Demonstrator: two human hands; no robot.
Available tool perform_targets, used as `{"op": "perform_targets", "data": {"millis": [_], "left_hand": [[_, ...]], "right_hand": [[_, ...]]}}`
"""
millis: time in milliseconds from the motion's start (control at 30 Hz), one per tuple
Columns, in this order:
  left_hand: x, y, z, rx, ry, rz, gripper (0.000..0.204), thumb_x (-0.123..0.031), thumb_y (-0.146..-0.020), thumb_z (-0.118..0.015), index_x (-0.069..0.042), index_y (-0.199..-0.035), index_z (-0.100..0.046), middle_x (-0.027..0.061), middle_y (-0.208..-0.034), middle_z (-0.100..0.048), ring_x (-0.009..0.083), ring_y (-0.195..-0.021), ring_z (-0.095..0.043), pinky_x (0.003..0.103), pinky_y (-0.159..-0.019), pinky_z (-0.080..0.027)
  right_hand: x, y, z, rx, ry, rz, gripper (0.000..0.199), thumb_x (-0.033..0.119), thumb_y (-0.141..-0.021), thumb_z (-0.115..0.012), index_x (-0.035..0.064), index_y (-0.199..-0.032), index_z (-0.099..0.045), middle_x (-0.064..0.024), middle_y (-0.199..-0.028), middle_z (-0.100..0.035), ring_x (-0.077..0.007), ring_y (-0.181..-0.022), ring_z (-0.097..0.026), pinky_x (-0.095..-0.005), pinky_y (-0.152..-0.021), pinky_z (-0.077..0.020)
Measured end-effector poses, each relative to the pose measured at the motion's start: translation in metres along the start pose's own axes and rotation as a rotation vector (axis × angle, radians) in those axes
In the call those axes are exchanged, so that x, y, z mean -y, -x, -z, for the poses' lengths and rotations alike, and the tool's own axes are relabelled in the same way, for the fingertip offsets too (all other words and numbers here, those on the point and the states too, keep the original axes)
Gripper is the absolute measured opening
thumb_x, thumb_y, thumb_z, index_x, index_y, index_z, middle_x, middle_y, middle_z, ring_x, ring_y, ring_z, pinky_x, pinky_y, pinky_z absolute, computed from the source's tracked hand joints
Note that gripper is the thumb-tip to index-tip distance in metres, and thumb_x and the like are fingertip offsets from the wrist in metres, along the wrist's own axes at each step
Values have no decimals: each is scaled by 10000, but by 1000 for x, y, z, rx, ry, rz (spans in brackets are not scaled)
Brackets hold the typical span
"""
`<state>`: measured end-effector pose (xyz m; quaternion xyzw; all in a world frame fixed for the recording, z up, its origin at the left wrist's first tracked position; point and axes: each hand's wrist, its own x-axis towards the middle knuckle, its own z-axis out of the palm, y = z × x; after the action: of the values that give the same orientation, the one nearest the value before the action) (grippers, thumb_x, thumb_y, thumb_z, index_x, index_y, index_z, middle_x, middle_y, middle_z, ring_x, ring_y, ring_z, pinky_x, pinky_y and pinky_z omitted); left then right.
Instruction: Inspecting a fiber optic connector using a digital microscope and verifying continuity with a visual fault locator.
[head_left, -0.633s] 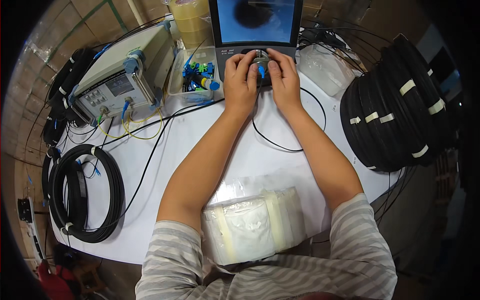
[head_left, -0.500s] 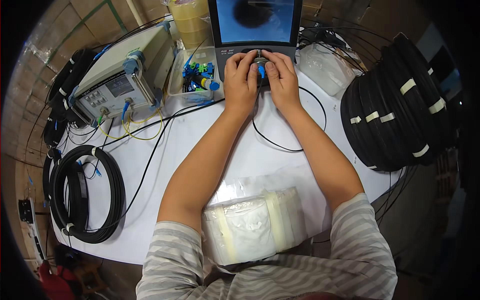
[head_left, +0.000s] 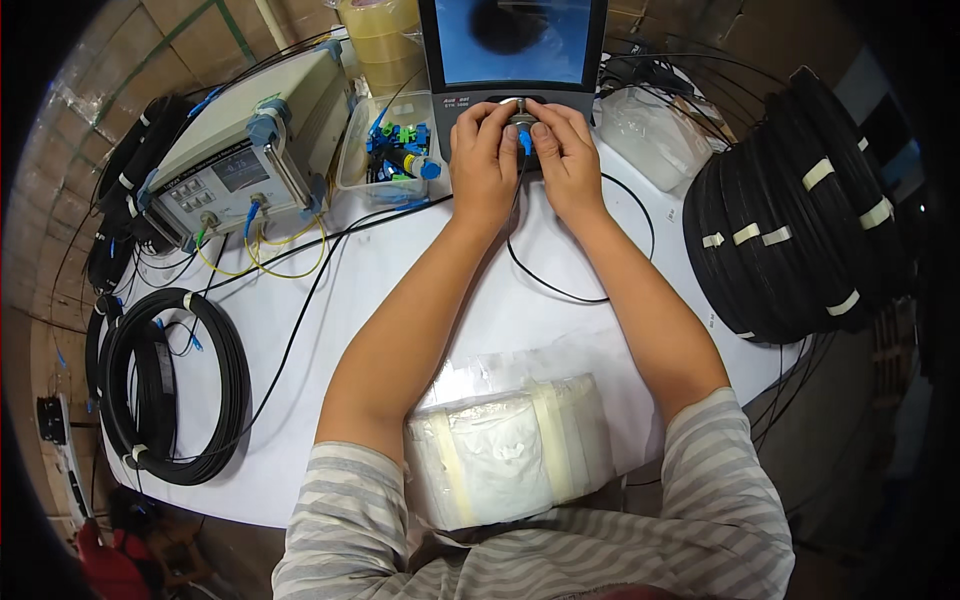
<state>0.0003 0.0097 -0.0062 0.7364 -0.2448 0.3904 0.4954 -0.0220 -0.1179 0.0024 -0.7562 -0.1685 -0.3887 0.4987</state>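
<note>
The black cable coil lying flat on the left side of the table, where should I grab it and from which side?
Probably best to grip the black cable coil at its right-hand arc, coming from above. It lies flat on the white table with an open centre, so fingers can hook through the ring there. The left arc sits against other cable bundles at the table edge, leaving less room.

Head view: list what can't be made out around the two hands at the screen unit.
- Port under the blue connector: hidden by the fingers of the left hand and right hand.
- Each hand's grip: fingertips overlap, so unclear.
- Screen: top cut off by the frame edge, image blurred.
- Cable coils: right side lost in the dark rim.
</note>
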Motion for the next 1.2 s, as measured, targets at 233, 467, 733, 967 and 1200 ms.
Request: {"op": "perform_targets", "data": {"millis": [233, 467, 733, 967, 1200], "left_hand": [[0, 1, 0, -8, 4, -10, 265, -135, -989, -623, -75, -1240, -683, 113, -1208, -600, 326, -1124, -571, 412, -946, -483], [-1, -1, 2, 0, 0, -6, 269, -141, -989, -623, -61, -1239, -681, 131, -1210, -603, 332, -1118, -580, 407, -937, -491], [3, -2, 4, 22, 109, 74, 251, -166, -1007, -611, -55, -1217, -693, 139, -1167, -613, 318, -1084, -599, 395, -915, -500], [-1, -1, 1, -20, 134, 152, 214, -172, -1015, -609, -61, -1161, -721, 115, -1079, -623, 275, -1024, -613, 362, -874, -501], [-4, -1, 2, -55, 139, 176, 207, -186, -1010, -628, -57, -1134, -730, 114, -1064, -622, 262, -999, -624, 355, -867, -505]], "right_hand": [[-1, 0, 0, 2, 11, -4, 340, 304, -1039, -607, 70, -1268, -699, -119, -1183, -616, -241, -1033, -628, -323, -874, -514], [-7, 3, -1, -46, 16, 45, 347, 280, -1032, -621, 23, -1262, -662, -129, -1181, -632, -243, -991, -661, -316, -860, -532], [-13, 9, 0, -49, -12, -150, 290, 258, -1017, -656, 21, -1182, -677, -116, -1078, -688, -197, -914, -681, -300, -812, -544], [-19, 10, -1, 11, -255, -354, 356, 322, -1049, -602, 66, -1286, -674, -76, -988, -736, -138, -818, -682, -274, -753, -551], [-13, 9, -2, 77, -403, -421, 388, 343, -1081, -535, 107, -1379, -615, -52, -1023, -723, -126, -818, -679, -269, -771, -564]]}}
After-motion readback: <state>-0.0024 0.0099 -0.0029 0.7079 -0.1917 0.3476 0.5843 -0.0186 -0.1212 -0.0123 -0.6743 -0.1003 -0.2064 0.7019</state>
